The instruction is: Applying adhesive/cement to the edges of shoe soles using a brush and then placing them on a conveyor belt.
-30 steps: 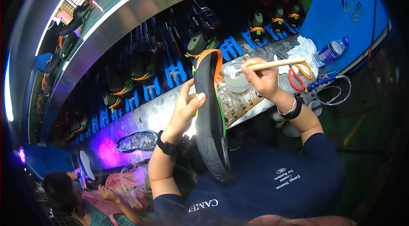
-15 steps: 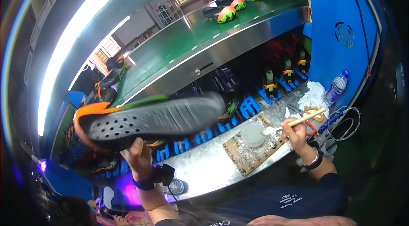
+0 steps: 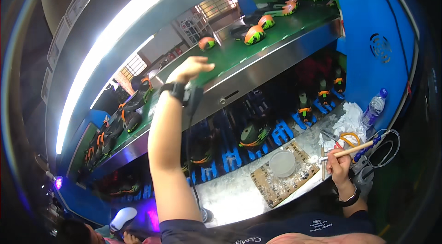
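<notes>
My left hand (image 3: 192, 68) is raised over the near side of the green conveyor belt (image 3: 221, 62), with its fingers loosely bent and no shoe in its grasp. Just beyond it on the belt shows the orange and green end of a shoe (image 3: 207, 43). At the lower right, my right hand (image 3: 339, 166) grips a brush (image 3: 353, 149) by its pale wooden handle. The brush's whitish tip points left, toward a round translucent tub (image 3: 282, 163). That tub stands on a piece of printed cardboard (image 3: 271, 193) on the metal ledge.
Several shoes (image 3: 254, 35) sit farther right on the belt; others (image 3: 124, 122) line its left end. Beneath it, shoe parts (image 3: 254, 134) rest among blue holders (image 3: 282, 132). A bottle (image 3: 375, 108), white cloth (image 3: 352, 117) and orange-handled scissors (image 3: 350, 139) are at right. Another person is at lower left.
My left hand has moved up and away from me to the belt and let go of the black-soled shoe. My right hand still holds the brush, now farther from the tub.
</notes>
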A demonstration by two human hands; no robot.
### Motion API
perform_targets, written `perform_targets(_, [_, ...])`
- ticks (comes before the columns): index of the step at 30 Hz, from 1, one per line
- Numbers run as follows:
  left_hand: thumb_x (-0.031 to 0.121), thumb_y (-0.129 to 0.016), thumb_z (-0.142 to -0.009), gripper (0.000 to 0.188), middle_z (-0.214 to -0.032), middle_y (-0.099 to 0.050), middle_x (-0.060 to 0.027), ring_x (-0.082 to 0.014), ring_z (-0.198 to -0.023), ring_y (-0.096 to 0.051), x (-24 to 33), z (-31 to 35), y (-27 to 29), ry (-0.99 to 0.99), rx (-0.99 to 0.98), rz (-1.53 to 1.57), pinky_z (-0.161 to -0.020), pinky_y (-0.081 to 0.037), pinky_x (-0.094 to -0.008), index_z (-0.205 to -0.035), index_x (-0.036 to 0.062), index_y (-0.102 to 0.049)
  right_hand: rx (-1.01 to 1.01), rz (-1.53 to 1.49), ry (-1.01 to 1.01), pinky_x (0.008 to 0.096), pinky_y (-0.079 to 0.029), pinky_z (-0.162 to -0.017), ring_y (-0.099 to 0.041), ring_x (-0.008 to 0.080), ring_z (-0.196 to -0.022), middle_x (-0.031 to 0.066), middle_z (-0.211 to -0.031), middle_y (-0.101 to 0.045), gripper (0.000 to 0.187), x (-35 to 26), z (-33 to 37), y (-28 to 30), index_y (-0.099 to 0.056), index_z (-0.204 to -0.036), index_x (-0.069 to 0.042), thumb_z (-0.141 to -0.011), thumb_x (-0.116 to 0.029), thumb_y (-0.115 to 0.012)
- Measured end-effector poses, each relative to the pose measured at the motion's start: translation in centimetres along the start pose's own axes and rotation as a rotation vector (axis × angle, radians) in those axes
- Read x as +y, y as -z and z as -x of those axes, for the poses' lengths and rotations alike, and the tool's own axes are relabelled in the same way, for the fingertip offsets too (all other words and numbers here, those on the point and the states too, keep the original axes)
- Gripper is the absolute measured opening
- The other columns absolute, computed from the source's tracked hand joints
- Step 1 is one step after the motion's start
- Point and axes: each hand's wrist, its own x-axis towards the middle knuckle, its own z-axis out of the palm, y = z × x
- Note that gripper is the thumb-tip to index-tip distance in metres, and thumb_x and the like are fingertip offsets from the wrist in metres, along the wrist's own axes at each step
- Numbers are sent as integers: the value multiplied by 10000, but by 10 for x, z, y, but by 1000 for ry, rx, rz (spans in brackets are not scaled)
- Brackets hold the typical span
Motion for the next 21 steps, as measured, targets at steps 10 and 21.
perform_targets(10, [636,-635,-508,1033,-1141,-392,-262,-348,-1014,-464,-150,163,60,668,921,-618,-831,-395,-408,-1204,-33,-264,-37,-62,-51,170,-288,-327,-360,43,-365,-1,-504,-411,75,17,-7,-12,-485,-801,-10,-804,-75,-522])
perform_targets(21, [451,-716,-507,959,-1091,-477,-260,-316,-1035,-484,-201,155,106,793,923,-390,-872,-390,-327,-1119,-138,-271,-60,-32,-9,167,-283,-326,-361,46,-361,-1,-505,-413,92,9,9,-31,-484,-807,-16,-801,-94,-534])
